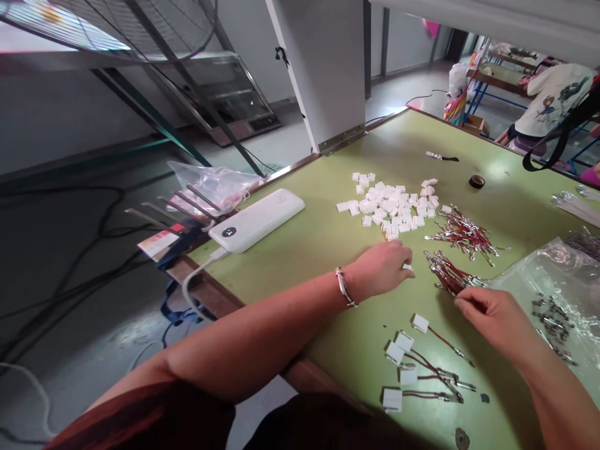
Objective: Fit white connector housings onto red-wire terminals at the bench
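My left hand (pixel 382 270) is closed, with a small white plastic connector housing (pixel 407 267) showing between its fingertips. Just beyond it lies a heap of similar white housings (pixel 391 206). My right hand (pixel 497 322) has its thumb and finger pinched at the near edge of a bundle of short dark-red wires (pixel 447 272) with metal terminals; what is in the pinch is hidden. A second pile of these wires (pixel 464 234) is a little farther off. Nearer to me, several white housings with wires fitted (pixel 407 375) lie between my forearms.
A white power bank (pixel 257 220) with a cable lies at the table's left edge. At the right are a clear plastic bag (pixel 525 269) and loose metal terminals (pixel 553 319). A roll of black tape (pixel 477 181) sits toward the back. Another person (pixel 557 100) sits at a far table.
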A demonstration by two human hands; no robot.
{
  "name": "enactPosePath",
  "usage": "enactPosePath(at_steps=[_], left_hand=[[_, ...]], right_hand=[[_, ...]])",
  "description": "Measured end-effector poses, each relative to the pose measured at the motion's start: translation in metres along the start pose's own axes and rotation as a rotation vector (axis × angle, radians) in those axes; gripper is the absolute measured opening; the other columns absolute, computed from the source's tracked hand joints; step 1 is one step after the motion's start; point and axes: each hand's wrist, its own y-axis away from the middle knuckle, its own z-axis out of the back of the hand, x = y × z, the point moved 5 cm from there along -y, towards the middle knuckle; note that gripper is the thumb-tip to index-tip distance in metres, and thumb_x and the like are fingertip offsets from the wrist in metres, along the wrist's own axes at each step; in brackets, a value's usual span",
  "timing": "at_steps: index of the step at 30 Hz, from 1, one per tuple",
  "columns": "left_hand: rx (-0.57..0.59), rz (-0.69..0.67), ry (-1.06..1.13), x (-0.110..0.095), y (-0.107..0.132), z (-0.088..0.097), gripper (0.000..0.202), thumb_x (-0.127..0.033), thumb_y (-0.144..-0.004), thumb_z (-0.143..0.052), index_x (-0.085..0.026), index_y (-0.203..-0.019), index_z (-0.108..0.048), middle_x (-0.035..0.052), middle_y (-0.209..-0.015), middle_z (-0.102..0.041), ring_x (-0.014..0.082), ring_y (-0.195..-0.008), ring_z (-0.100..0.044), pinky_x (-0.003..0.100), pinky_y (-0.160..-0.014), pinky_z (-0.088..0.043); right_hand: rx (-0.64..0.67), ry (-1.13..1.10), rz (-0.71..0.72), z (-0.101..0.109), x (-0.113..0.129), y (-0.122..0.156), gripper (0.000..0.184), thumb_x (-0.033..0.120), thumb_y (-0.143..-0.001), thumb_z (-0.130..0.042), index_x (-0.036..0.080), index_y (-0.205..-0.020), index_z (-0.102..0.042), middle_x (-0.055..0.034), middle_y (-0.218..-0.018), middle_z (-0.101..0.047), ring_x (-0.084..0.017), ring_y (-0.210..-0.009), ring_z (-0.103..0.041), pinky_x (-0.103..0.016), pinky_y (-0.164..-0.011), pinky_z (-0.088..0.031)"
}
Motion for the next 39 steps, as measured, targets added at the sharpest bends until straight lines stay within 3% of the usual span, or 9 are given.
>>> enactPosePath(at_steps=[3, 7, 11, 16, 22, 29, 33, 36, 39], left_hand=[[0.009, -0.093, 0.026, -0.011, 0.002, -0.006, 0.018, -0.026, -0.086, -0.056, -0.014, -0.096, -0.067, 0.0103, -0.098, -0.06, 0.0209, -0.085, -0.058, 0.032, -0.076, -0.046], [-0.02, -0.197, 0.03, -0.022, 0.006, -0.009, 0.018, -0.016, -0.086, -0.051, -0.016, -0.096, -0.066, 0.0089, -0.096, -0.06, 0.0205, -0.089, -0.057, 0.033, -0.082, -0.047], [-0.035, -0.2, 0.036, -0.022, 0.005, -0.012, 0.029, -0.007, -0.084, -0.046, -0.017, -0.101, -0.068, 0.0091, -0.097, -0.061, 0.0197, -0.087, -0.058, 0.033, -0.078, -0.047], [-0.085, -0.05, 0.26, -0.003, -0.004, -0.003, 0.03, -0.014, -0.085, -0.052, -0.018, -0.111, -0.066, 0.0075, -0.093, -0.063, 0.018, -0.081, -0.06, 0.031, -0.071, -0.047], [-0.191, 0.218, 0.861, 0.026, -0.011, 0.017, 0.029, -0.019, -0.086, -0.055, -0.016, -0.114, -0.061, 0.0058, -0.088, -0.063, 0.0107, -0.061, -0.063, 0.023, -0.056, -0.047], [-0.031, 0.191, 1.152, 0.011, -0.01, 0.0, 0.012, -0.019, -0.082, -0.064, -0.012, -0.09, -0.069, 0.0034, -0.07, -0.067, 0.0078, -0.059, -0.059, 0.022, -0.061, -0.047], [0.081, 0.176, 1.3, 0.005, -0.009, -0.013, 0.017, -0.015, -0.078, -0.069, -0.015, -0.094, -0.073, 0.0031, -0.074, -0.071, 0.0088, -0.066, -0.061, 0.025, -0.071, -0.049], [0.159, 0.193, 1.356, 0.001, -0.008, -0.02, 0.021, -0.011, -0.077, -0.069, -0.016, -0.096, -0.073, 0.0015, -0.076, -0.071, 0.0083, -0.069, -0.061, 0.027, -0.079, -0.048], [0.157, 0.191, 1.41, -0.003, -0.006, -0.023, 0.025, -0.009, -0.076, -0.07, -0.016, -0.099, -0.071, -0.0001, -0.076, -0.069, 0.0079, -0.067, -0.061, 0.027, -0.076, -0.048]], right_hand=[[-0.163, 0.189, 0.017, 0.005, -0.002, -0.006, 0.02, 0.036, -0.086, -0.053, 0.023, -0.082, -0.068, -0.0027, -0.08, -0.068, -0.019, -0.07, -0.059, -0.032, -0.064, -0.04], [-0.225, 0.487, 0.047, -0.012, 0.002, -0.012, 0.024, 0.033, -0.09, -0.046, 0.021, -0.087, -0.067, -0.0074, -0.093, -0.065, -0.022, -0.078, -0.059, -0.032, -0.061, -0.037], [-0.282, 0.488, 0.069, -0.009, 0.001, -0.017, 0.028, 0.031, -0.093, -0.04, 0.021, -0.084, -0.064, -0.0067, -0.088, -0.063, -0.02, -0.075, -0.057, -0.031, -0.061, -0.037], [-0.225, 0.264, 0.162, 0.009, 0.002, -0.014, 0.023, 0.033, -0.091, -0.044, 0.022, -0.084, -0.063, -0.0038, -0.087, -0.064, -0.018, -0.077, -0.058, -0.03, -0.067, -0.041], [-0.018, 0.561, 0.082, -0.009, 0.002, -0.001, 0.02, 0.027, -0.088, -0.047, 0.024, -0.079, -0.065, -0.0035, -0.087, -0.066, -0.018, -0.07, -0.06, -0.03, -0.056, -0.034], [-0.153, 0.629, 0.088, -0.021, 0.019, -0.005, 0.019, 0.033, -0.091, -0.049, 0.022, -0.088, -0.064, -0.0062, -0.095, -0.065, -0.021, -0.077, -0.061, -0.031, -0.059, -0.037], [-0.156, 0.604, 0.07, -0.032, 0.024, -0.013, 0.021, 0.024, -0.092, -0.044, 0.019, -0.081, -0.061, -0.0094, -0.093, -0.065, -0.021, -0.076, -0.062, -0.031, -0.06, -0.036], [-0.196, 0.471, 0.048, -0.025, 0.021, -0.012, 0.02, 0.024, -0.091, -0.042, 0.02, -0.078, -0.057, -0.0079, -0.084, -0.066, -0.02, -0.071, -0.061, -0.03, -0.06, -0.036], [-0.253, 0.235, 0.016, -0.011, 0.013, -0.007, 0.019, 0.032, -0.09, -0.042, 0.022, -0.081, -0.054, -0.0032, -0.072, -0.066, -0.018, -0.06, -0.059, -0.028, -0.055, -0.037]])
